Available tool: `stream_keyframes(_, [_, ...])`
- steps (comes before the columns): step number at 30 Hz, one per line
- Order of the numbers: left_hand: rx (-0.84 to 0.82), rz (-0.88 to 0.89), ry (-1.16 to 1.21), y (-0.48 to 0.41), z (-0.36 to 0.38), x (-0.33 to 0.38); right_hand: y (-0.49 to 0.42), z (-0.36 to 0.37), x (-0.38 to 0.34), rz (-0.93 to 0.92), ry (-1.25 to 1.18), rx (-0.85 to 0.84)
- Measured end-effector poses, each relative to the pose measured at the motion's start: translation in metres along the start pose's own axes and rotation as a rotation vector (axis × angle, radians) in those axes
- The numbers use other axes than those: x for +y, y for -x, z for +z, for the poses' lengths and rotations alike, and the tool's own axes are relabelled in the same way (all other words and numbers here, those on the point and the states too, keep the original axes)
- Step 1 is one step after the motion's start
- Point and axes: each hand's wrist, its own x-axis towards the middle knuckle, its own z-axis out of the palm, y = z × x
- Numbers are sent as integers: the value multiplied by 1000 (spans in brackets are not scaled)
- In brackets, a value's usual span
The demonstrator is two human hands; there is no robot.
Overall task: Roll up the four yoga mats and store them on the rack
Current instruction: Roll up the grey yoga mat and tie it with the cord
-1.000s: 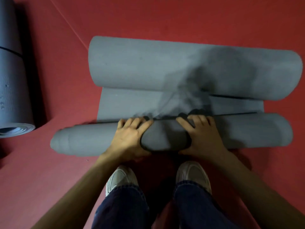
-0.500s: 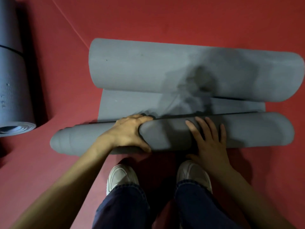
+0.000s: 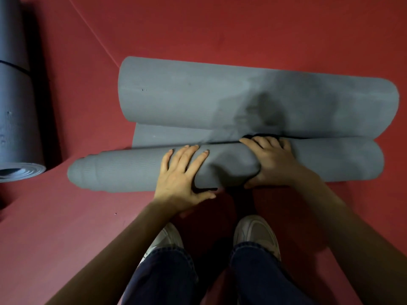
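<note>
Red floor (image 3: 242, 29), dim rm.

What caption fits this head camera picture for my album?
Left hand presses and right hand grips a partly rolled grey yoga mat on the red floor.

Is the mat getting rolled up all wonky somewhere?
Yes. The near roll is telescoping: its left end sticks out in steps past the edge of the flat part, so the layers are not lined up. The mat's far end is curled into a second roll too.
</note>
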Motion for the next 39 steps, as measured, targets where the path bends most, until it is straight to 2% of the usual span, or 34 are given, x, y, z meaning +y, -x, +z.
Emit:
stream_keyframes(4, [-4, 30, -67, -8, 1, -5, -13, -7, -8, 133, -146, 42])
stream_keyframes(7, [-6, 19, -88, -19, -1, -10, -31, 1, -14, 227, -53, 290])
stream_keyframes(9, [-18, 18, -95, -24, -2, -11, -37, 3, -16, 266, 5, 362])
stream_keyframes(12, [-24, 22, -109, -26, -2, -13, -45, 2, -15, 271, 20, 297])
stream_keyframes(15, [-27, 17, -129, -28, -1, -13, -51, -2, -10, 325, -89, 205])
stream_keyframes(20, [-118, 24, -117, -45, -7, -22, -53, -8, -9, 286, -179, 289])
stream_keyframes(23, [-285, -35, -7, -71, -26, -31, -58, -12, -7, 253, -160, 264])
stream_keyframes(26, [-460, -152, 353, -108, -39, -49, -54, -8, -6, 283, -121, 354])
stream_keyframes(28, [-396, -165, 515, -125, -39, -59, -46, 3, -3, 288, -122, 443])
stream_keyframes(31, [-177, -161, 365, -130, -35, -67, -38, 13, 4, 205, -93, 533])
stream_keyframes(34, [71, -126, 205, -113, -26, -55, -47, -3, 14, 179, -60, 289])
stream_keyframes(36, [226, -93, 66, -100, -14, -44, -54, -16, 17, 156, -67, 215])
stream_keyframes(37, [261, -77, -4, -95, -8, -41, -58, -21, 19, 148, -74, 199])
stream_keyframes(39, [176, -26, -123, -90, -3, -41, -63, -27, 22, 136, -73, 172])
